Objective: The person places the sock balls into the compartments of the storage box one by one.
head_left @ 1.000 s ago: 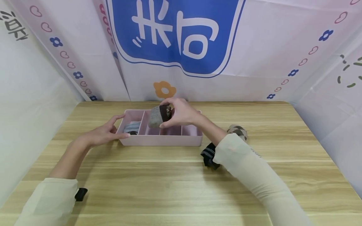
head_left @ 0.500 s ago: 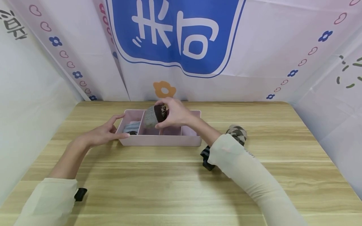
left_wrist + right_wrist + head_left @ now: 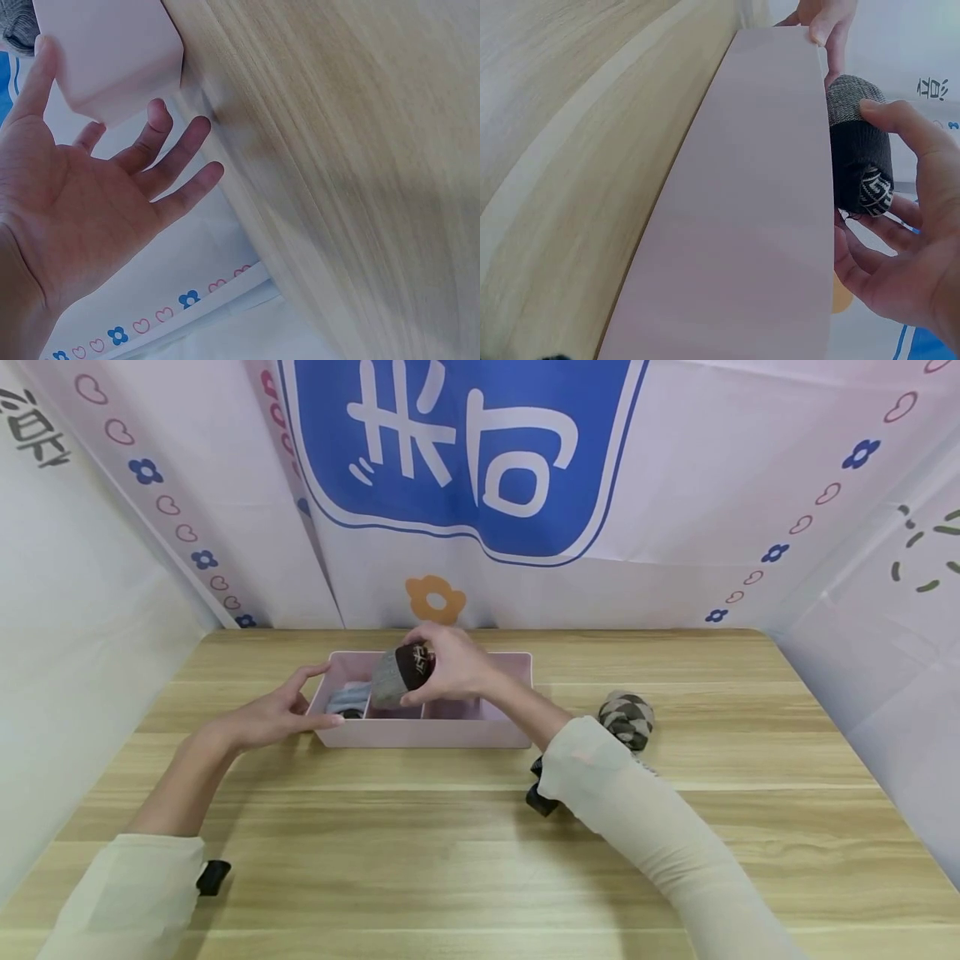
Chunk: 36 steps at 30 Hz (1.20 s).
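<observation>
My right hand (image 3: 456,668) pinches a rolled pair of socks (image 3: 855,146), grey at one end and dark with a pale pattern at the other. The roll is over the second compartment from the left of a pink divided box (image 3: 420,734), partly below its back rim in the head view. My left hand (image 3: 273,714) holds the box's left end, thumb at the front rim and index finger at the far rim; its other fingers (image 3: 180,154) are spread loosely off the box. A light blue rolled sock (image 3: 348,697) lies in the leftmost compartment.
Right of the box, a brown-and-beige checked sock roll (image 3: 627,720) lies on the wooden table (image 3: 420,852). A black sock roll (image 3: 540,802) is partly hidden under the right sleeve (image 3: 622,802). A printed white cloth (image 3: 675,510) hangs behind the table.
My right hand has moved left and slightly down with the grey and dark sock roll, reaching the second compartment. The left hand and the box have stayed in place.
</observation>
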Each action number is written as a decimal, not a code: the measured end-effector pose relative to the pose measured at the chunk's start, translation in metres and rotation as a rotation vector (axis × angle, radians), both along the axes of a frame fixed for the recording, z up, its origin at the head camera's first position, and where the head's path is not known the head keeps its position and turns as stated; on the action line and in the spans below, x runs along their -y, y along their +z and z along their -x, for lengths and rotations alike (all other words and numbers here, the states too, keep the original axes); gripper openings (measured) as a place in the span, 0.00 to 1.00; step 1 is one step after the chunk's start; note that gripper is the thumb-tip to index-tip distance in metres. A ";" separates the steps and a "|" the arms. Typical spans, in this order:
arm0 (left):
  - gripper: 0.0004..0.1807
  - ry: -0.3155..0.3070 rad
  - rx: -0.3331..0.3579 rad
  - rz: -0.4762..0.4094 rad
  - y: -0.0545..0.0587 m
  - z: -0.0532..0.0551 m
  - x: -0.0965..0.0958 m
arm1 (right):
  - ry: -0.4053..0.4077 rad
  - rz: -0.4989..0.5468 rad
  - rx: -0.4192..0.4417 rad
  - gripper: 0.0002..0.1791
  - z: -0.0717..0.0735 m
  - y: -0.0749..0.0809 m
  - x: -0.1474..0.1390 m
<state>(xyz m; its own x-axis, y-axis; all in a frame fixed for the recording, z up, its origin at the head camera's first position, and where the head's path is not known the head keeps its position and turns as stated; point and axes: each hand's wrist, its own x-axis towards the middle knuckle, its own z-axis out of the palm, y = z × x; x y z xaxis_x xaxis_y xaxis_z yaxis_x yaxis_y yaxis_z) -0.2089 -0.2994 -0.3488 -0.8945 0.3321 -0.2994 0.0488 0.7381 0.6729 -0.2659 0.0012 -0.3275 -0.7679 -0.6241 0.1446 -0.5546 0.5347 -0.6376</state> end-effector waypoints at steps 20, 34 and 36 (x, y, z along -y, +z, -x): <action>0.54 -0.009 -0.008 0.023 -0.001 0.000 0.000 | -0.010 -0.263 0.020 0.41 0.005 -0.017 0.017; 0.54 -0.007 -0.022 0.036 -0.001 0.000 0.000 | 0.026 -0.132 0.021 0.32 0.006 -0.015 0.002; 0.54 -0.006 -0.021 0.032 -0.002 0.000 0.001 | 0.033 -0.106 0.008 0.32 0.004 -0.010 -0.004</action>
<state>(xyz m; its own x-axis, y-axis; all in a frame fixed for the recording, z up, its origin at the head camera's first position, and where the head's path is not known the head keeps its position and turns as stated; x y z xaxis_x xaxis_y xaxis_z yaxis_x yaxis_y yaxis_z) -0.2086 -0.2999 -0.3504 -0.8987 0.3280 -0.2911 0.0672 0.7589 0.6477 -0.2702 0.0052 -0.3379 -0.7474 -0.6607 0.0701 -0.5682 0.5810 -0.5827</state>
